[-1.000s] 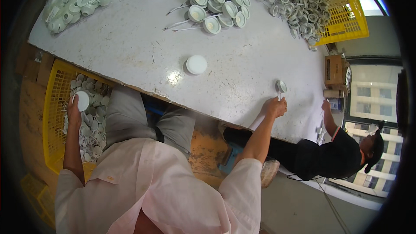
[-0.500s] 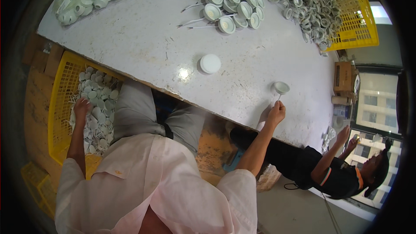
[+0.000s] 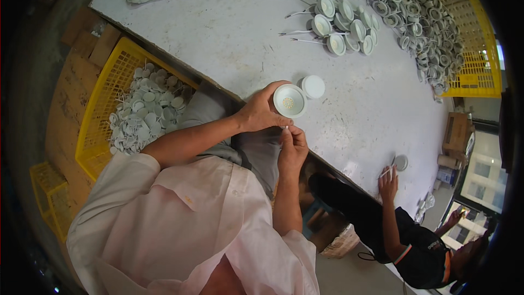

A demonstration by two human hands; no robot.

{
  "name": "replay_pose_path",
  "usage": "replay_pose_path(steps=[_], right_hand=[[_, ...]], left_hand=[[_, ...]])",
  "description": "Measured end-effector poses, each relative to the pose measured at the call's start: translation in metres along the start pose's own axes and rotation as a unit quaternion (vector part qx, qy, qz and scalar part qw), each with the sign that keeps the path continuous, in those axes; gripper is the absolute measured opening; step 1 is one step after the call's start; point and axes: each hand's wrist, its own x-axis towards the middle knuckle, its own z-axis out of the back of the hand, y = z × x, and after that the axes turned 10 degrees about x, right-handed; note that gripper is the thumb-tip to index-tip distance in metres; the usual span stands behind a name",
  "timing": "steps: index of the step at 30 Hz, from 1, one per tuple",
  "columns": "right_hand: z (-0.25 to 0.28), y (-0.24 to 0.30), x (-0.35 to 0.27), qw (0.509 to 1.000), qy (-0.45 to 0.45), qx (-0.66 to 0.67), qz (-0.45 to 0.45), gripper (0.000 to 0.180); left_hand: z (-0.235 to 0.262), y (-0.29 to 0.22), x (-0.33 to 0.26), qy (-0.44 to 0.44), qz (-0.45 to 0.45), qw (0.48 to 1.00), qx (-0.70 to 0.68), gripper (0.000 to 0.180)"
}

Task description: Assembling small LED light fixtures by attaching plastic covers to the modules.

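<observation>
My left hand (image 3: 261,113) holds a round white lamp fixture (image 3: 290,101) at the near edge of the grey table (image 3: 229,33), its open face with a yellowish centre turned up. Just below it my right hand (image 3: 292,145) pinches a small white piece (image 3: 285,128) against the fixture's underside; what the piece is I cannot tell. A flat white disc (image 3: 313,86) lies on the table right beside the fixture.
A yellow crate (image 3: 103,95) of white discs stands at my left below the table. Fixtures with wires (image 3: 341,27) lie in a group farther back, and a heap spills from another yellow crate (image 3: 475,60). A co-worker's hand (image 3: 388,179) rests by a round piece (image 3: 401,162).
My left hand has come up out of the yellow crate to the table edge with a fixture. My right hand has drawn back from the far right to meet it.
</observation>
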Motion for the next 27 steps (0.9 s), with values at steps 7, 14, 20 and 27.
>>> replay_pose_path(steps=[7, 14, 20, 27], right_hand=[[0.008, -0.006, 0.001, 0.986, 0.144, -0.085, 0.019, 0.015], [-0.014, -0.005, -0.003, 0.991, 0.082, -0.045, -0.099, 0.014], [-0.020, 0.010, 0.010, 0.980, 0.098, -0.123, -0.124, 0.018], [0.012, 0.041, 0.110, 0.941, -0.114, -0.293, 0.125, 0.049]], left_hand=[[0.016, 0.008, -0.006, -0.077, 0.006, 0.996, -0.047, 0.088], [0.017, 0.003, -0.016, -0.156, -0.083, 0.969, 0.174, 0.080], [0.021, 0.002, -0.021, -0.225, -0.123, 0.947, 0.192, 0.079], [0.043, 0.004, -0.020, -0.203, -0.063, 0.966, 0.145, 0.075]])
